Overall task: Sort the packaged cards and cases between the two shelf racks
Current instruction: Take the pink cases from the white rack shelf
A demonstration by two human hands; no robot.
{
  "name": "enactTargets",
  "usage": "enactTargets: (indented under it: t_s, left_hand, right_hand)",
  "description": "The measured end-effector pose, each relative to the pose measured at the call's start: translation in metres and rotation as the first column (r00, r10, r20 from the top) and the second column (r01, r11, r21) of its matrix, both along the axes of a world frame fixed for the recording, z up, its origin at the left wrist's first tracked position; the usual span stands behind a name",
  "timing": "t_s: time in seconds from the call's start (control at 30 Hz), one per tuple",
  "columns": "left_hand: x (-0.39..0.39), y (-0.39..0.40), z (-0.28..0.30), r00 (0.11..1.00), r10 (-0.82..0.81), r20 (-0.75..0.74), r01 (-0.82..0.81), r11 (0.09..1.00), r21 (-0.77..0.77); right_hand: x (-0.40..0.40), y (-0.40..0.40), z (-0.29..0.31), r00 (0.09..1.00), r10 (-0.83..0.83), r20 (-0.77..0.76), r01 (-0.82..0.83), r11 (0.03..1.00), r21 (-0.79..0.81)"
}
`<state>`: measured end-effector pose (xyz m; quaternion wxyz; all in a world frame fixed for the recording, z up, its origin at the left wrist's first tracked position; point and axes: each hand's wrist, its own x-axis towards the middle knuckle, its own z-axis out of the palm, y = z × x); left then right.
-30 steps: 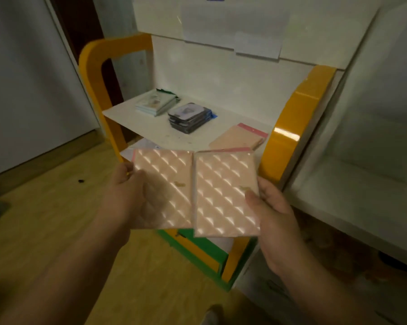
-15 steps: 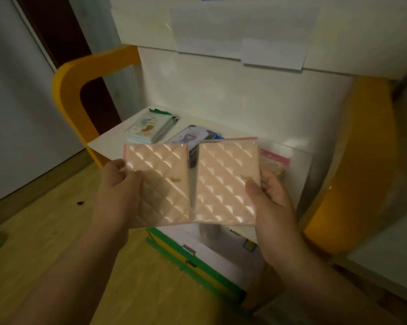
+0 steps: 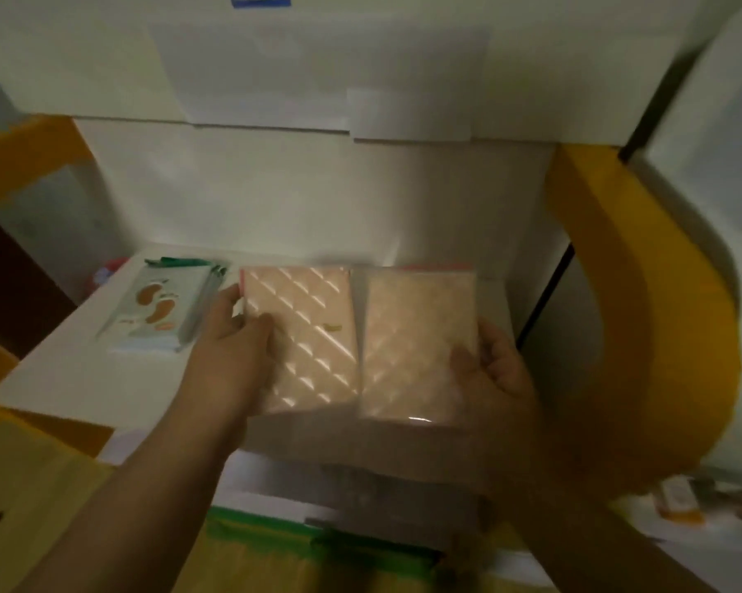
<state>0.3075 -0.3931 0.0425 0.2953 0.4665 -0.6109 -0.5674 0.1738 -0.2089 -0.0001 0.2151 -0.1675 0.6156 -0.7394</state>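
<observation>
A stack of white-and-green packaged cards (image 3: 157, 312) lies on the white shelf (image 3: 57, 378) at middle left of the frame, between the rack's yellow side panels, one at the far left (image 3: 27, 151) and one curving down the right (image 3: 642, 301). Just right of that stack, the person's left hand (image 3: 232, 348) grips the left edge of a pink quilted case (image 3: 305, 336) in clear wrap, thumb on its face and fingers curled behind it. The case sits tilted above the shelf at centre frame, its right edge meeting a second pink quilted case (image 3: 416, 340), which is blurred. The right hand (image 3: 495, 374) holds that second case at its lower right corner, thumb pressed over the front, fingers wrapped behind. Both cases lie side by side between the two hands, at the middle of the frame, over the shelf's front half. A green edge (image 3: 317, 537) of a lower tier shows under the forearms at bottom centre. The view is soft with motion blur throughout.
</observation>
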Motion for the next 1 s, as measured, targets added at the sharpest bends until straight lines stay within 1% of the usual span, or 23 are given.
enactTargets:
  t_s: [0.07, 0.17, 0.27, 0.33, 0.43, 0.53, 0.63, 0.77, 0.87, 1.0]
  left_hand:
    - [-0.012, -0.013, 0.002, 0.995, -0.095, -0.01, 0.095, 0.995, -0.001]
    - [-0.027, -0.032, 0.002, 0.973, -0.227, -0.033, 0.227, 0.974, 0.006]
    - [-0.043, -0.039, -0.003, 0.953, -0.303, -0.002, 0.303, 0.952, 0.036]
    - [-0.054, -0.036, -0.008, 0.943, -0.332, 0.028, 0.331, 0.943, 0.039]
    - [-0.07, -0.027, -0.02, 0.9, -0.437, 0.001, 0.436, 0.9, 0.02]
    - [-0.084, -0.014, -0.032, 0.855, -0.519, -0.01, 0.518, 0.851, 0.085]
    - [-0.096, -0.003, -0.042, 0.797, -0.599, 0.079, 0.59, 0.8, 0.112]
    - [-0.105, 0.011, -0.044, 0.748, -0.639, 0.179, 0.636, 0.767, 0.081]
    - [-0.11, 0.019, -0.046, 0.763, -0.584, 0.277, 0.585, 0.806, 0.09]
    - [-0.115, 0.027, -0.044, 0.769, -0.548, 0.331, 0.551, 0.829, 0.092]
  right_hand:
    - [0.003, -0.003, 0.004, 0.99, -0.128, -0.054, 0.13, 0.991, 0.027]
    - [0.012, -0.005, 0.013, 0.951, -0.271, -0.151, 0.279, 0.96, 0.034]
    - [0.022, -0.001, 0.014, 0.91, -0.389, -0.141, 0.396, 0.918, 0.023]
    - [0.029, 0.003, 0.015, 0.888, -0.44, -0.131, 0.445, 0.895, 0.011]
    - [0.042, 0.009, 0.015, 0.862, -0.496, -0.11, 0.498, 0.867, -0.003]
    - [0.055, 0.018, 0.012, 0.834, -0.543, -0.1, 0.546, 0.838, 0.006]
    - [0.064, 0.023, 0.012, 0.808, -0.581, -0.103, 0.587, 0.809, 0.038]
    - [0.071, 0.028, 0.011, 0.798, -0.593, -0.109, 0.602, 0.795, 0.078]
    - [0.073, 0.031, 0.011, 0.799, -0.59, -0.117, 0.601, 0.792, 0.108]
    - [0.07, 0.032, 0.011, 0.815, -0.57, -0.103, 0.579, 0.806, 0.127]
